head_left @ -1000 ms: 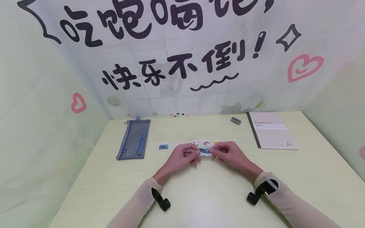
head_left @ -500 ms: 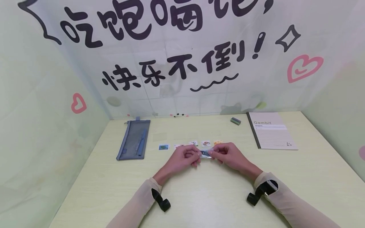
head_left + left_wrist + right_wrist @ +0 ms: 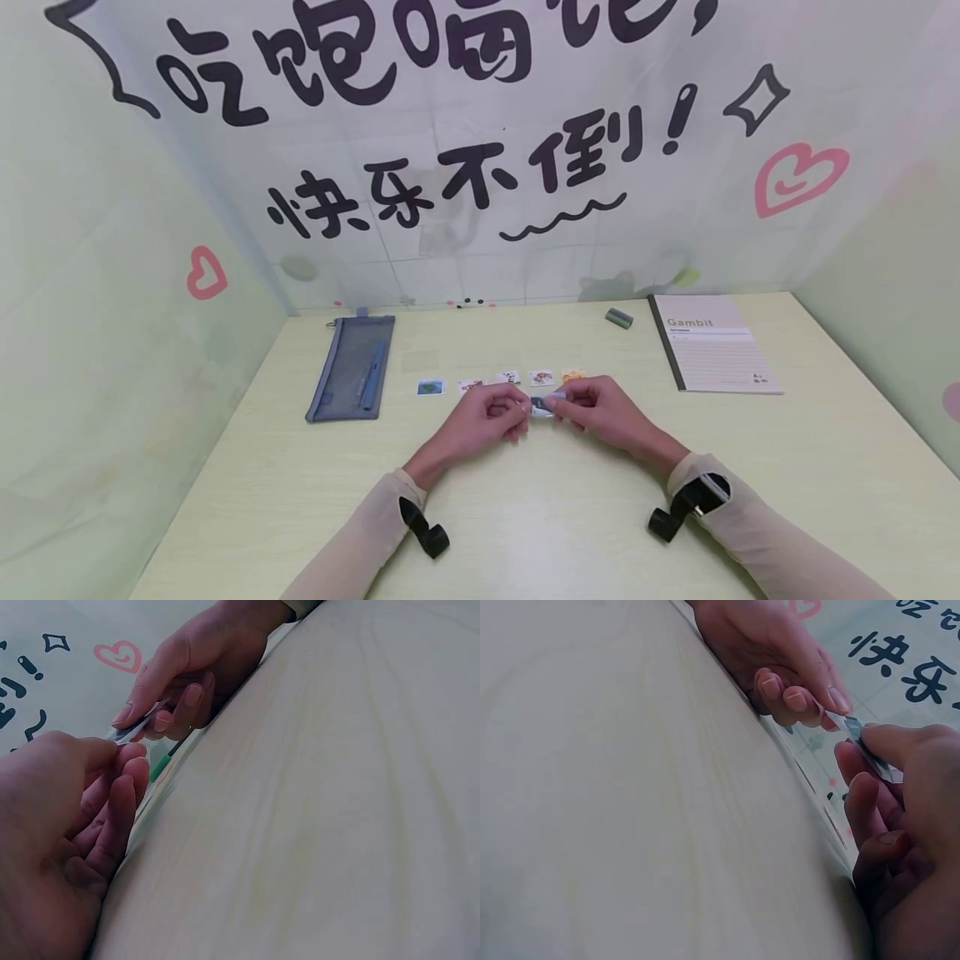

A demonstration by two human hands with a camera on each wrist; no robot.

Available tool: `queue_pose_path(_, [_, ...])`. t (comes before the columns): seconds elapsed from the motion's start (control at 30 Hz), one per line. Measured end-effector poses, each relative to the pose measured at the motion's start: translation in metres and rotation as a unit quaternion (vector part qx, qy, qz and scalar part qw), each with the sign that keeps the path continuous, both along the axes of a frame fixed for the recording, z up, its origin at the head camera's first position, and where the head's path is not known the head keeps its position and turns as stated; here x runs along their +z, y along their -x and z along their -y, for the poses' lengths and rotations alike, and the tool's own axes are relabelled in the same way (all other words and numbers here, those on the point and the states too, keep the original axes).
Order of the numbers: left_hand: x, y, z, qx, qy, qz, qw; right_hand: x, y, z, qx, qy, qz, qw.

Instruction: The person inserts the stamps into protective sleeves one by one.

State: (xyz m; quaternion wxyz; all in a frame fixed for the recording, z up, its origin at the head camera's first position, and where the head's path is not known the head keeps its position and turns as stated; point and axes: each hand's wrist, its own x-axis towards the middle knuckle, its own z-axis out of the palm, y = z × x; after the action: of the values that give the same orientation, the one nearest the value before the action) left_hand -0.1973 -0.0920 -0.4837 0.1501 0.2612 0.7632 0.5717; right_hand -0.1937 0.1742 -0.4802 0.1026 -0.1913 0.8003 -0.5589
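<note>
A small dark-blue picture card with a pale, shiny lower edge is held between both hands, just above the table. My left hand pinches its left end between thumb and index finger, the other fingers curled below. At its right part, my right hand grips it, with the thumb lying over the face. Seen in the right wrist view, the card is tilted and thin, its underside partly hidden by the fingers. Behind the hands lies a row of small picture cards, among them a blue-green one and a white one.
A blue mesh pencil pouch with a pen inside lies at the left. Toward the back right are a small green-and-dark block and a notebook. Faint pale rectangles show on the table behind the row.
Both hands have come slightly nearer with the card, uncovering more of a card in the row. The right thumb now lies further over the held card, whose visible part has shifted slightly right.
</note>
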Motion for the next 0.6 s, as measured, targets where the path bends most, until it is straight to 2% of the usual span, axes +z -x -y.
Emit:
queue_pose_path(0.23, [-0.0009,0.0001,-0.0002,0.001,-0.001,0.007,1.0000,-0.0008,0.0003,0.0002,0.011,-0.013,-0.012,0.9998])
queue_pose_path(0.6, [-0.0011,0.0001,-0.0006,-0.006,0.002,-0.014,0.9999,0.0016,-0.0009,0.0001,0.005,-0.014,-0.016,0.9998])
